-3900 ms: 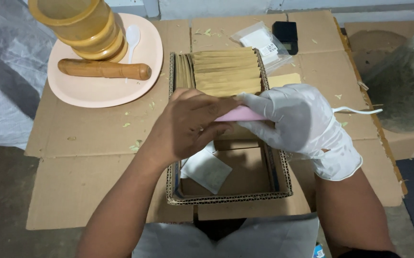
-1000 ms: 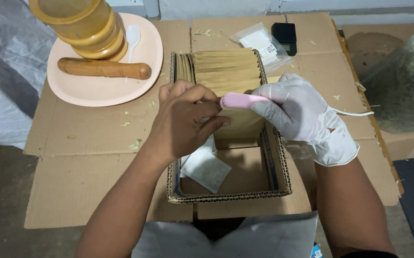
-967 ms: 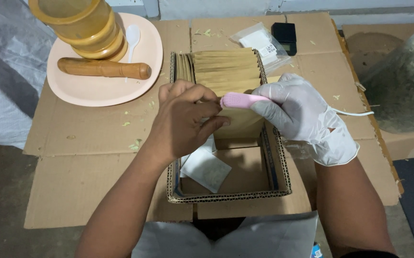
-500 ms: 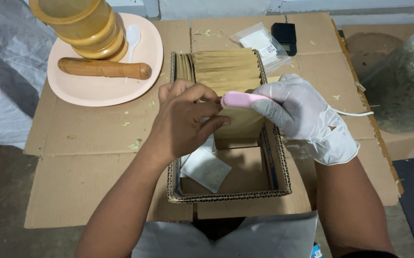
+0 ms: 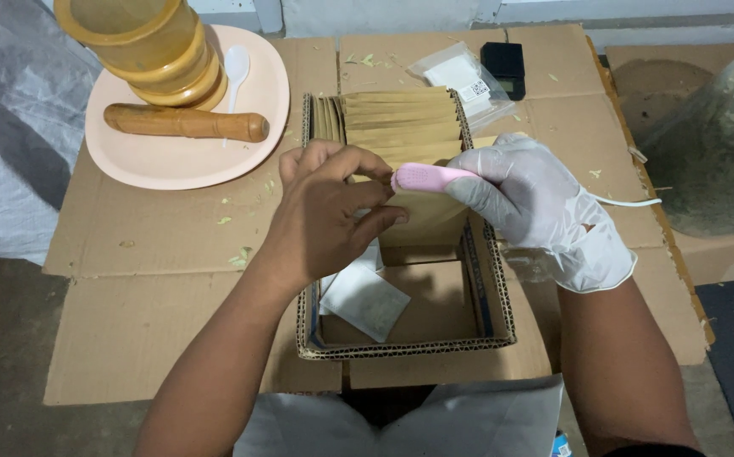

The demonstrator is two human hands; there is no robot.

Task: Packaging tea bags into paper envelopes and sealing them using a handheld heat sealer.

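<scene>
My bare left hand (image 5: 329, 216) pinches the top edge of a tan paper pouch (image 5: 426, 222), fingers together on it, keeping it upright and steady over the open cardboard box (image 5: 405, 345). My gloved right hand (image 5: 536, 203) is clamped around a pink corded tool (image 5: 430, 177), its tip laid across the pouch's mouth right beside my left fingertips; a white cord (image 5: 629, 201) trails off to the right. Behind the pouch, a row of similar tan pouches (image 5: 401, 127) stands on edge in the box, which keeps them tidy. A small white sachet (image 5: 365, 300) lies on the box floor. To the left, a peach plate (image 5: 155, 161) carries a wooden pestle (image 5: 185, 123), yellow stacked bowls (image 5: 143, 42) and a white spoon (image 5: 236, 63). My left fingers hide the exact point where tool meets pouch, so I cannot tell whether it is gripping the paper.
</scene>
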